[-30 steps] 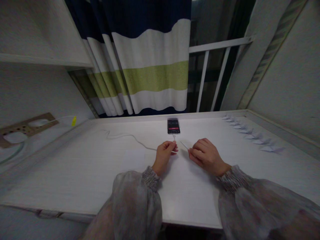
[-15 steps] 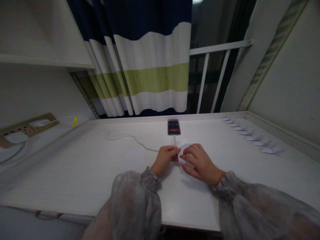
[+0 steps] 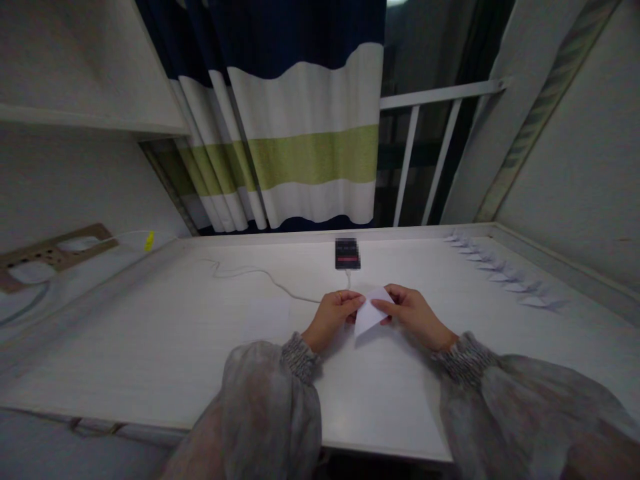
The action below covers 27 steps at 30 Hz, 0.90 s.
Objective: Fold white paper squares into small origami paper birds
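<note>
A small folded sheet of white paper (image 3: 371, 317) is held between both hands above the desk, one pointed corner aimed down toward me. My left hand (image 3: 334, 317) pinches its left edge between thumb and fingers. On the other side, my right hand (image 3: 413, 315) grips the paper with the thumb lying on top and the fingers underneath. Just beyond the hands lies a phone (image 3: 347, 254) with a white cable (image 3: 280, 285) plugged into its near end. Left of my left hand, a flat white sheet (image 3: 267, 319) rests on the desk, faint against its surface.
Several folded white paper figures (image 3: 515, 287) stand in a slanting row along the right side of the white desk (image 3: 150, 360). A power strip (image 3: 55, 257) with plugs is at the left wall. A striped curtain (image 3: 310, 153) and a white railing (image 3: 440, 95) are behind the desk.
My right hand has closed from loosely spread fingers into a thumb-on-top grip. The paper has turned and now shows a broad flat face with a point toward me.
</note>
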Motion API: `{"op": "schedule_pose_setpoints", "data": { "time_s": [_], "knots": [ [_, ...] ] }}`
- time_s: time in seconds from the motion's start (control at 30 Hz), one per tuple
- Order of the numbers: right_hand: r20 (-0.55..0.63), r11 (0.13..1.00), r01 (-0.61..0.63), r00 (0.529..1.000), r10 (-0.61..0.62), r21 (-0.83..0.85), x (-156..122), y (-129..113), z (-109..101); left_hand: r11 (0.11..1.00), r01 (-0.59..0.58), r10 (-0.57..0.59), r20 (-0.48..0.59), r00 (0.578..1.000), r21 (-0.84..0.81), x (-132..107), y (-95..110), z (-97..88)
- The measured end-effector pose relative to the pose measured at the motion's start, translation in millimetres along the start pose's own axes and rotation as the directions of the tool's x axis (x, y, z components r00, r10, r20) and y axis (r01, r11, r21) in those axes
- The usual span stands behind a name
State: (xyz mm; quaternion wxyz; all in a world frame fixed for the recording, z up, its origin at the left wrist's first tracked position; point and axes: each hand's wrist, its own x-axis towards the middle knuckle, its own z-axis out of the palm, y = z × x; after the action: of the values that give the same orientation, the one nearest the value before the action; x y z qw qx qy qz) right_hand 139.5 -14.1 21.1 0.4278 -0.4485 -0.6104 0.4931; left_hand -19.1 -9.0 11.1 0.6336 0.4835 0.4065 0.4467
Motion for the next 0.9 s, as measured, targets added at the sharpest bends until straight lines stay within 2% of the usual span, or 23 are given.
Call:
{"op": "schedule_pose_setpoints", "data": {
  "time_s": [0.2,0.63,0.9],
  "knots": [
    [-0.03,0.997,0.072,0.997,-0.072,-0.031,-1,1,-1,0.999,0.046,-0.046,0.014,0.999,-0.004,-4,4,3.2],
    [0.052,0.932,0.231,0.973,-0.225,-0.279,-7,0,-2,0.995,0.062,-0.059,-0.033,0.998,0.084,-4,4,2.3],
    [0.163,0.845,0.439,0.898,-0.408,-0.306,-4,2,-10,0.993,0.056,-0.052,-0.048,0.997,0.101,-3,6,2.0]
  ]
}}
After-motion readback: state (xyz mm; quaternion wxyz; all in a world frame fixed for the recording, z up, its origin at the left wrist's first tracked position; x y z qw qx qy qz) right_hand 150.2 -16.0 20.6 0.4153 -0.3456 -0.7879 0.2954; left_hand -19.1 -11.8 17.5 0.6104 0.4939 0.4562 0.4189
